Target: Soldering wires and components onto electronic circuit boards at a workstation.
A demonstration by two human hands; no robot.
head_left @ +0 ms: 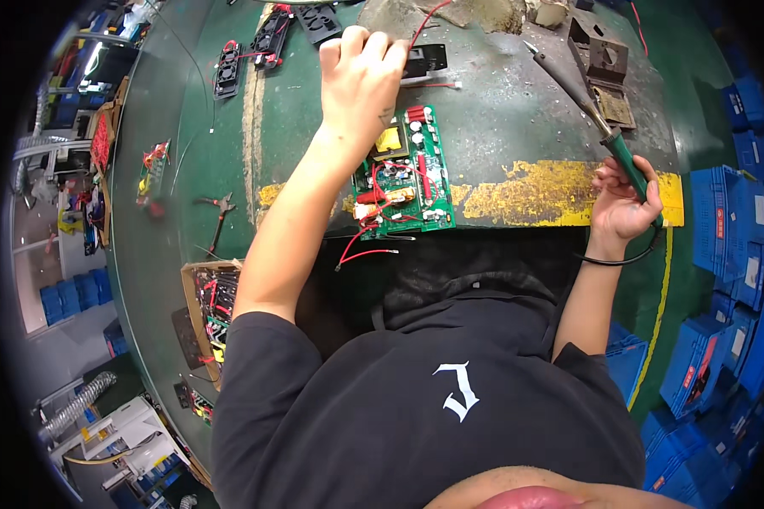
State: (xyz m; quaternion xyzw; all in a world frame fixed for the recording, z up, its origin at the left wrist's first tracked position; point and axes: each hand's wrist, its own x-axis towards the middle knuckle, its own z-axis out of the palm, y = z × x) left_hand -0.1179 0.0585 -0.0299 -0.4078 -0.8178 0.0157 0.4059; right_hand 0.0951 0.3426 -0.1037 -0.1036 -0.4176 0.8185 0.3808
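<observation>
Lying at the near edge of the surface (509, 136), the circuit board (406, 182) is partly covered by the left forearm (301, 199). The right grip (628, 199) wraps the soldering iron (604, 127). Farther off, beyond the board, the left grip (359, 69) conceals its fingertips and partly a black part (429, 58); its hold cannot be told.

Elec. workshop, worn green bench (492, 102) w/ chipped yellow paint (526, 202) along edge, soldering iron (604, 129), green PCB (436, 182), small blk fans (227, 69), pliers (219, 222), stacked blue plastic crates (721, 220) at R, flex. silver ducting (87, 397) at L
</observation>
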